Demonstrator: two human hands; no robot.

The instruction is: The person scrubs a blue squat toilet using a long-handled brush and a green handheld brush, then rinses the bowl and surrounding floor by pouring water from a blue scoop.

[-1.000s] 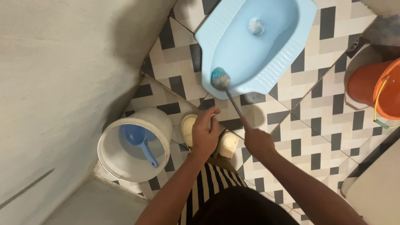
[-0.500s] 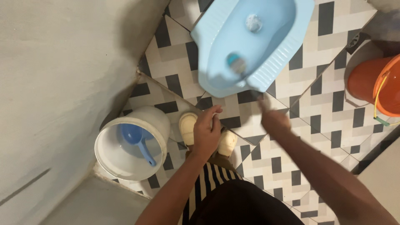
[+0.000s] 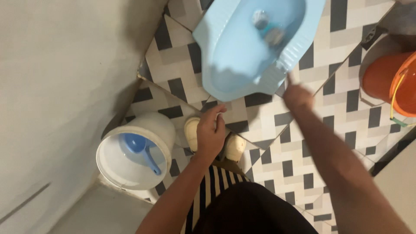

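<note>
White bucket [image 3: 136, 151] at approx. 8 o'clock, standing beside the grey wall [image 3: 65, 86]; a blue scoop [image 3: 141, 147] lies inside it. Orange bucket [image 3: 390, 82] w/ yellow handle at 3 o'clock, partly cut by the frame edge. Floor tiles [image 3: 299, 169] in white, grey & black pattern. Two cream slippers [image 3: 236, 147] near centre, approx. 6 o'clock.

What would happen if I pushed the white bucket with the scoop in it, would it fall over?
Probably not easily. The white bucket looks wide and squat, standing flat on the tiled floor. It looks like plastic, so it would likely slide if mostly empty. I can't tell how much water is in it; the blue scoop might rattle inside.
</note>
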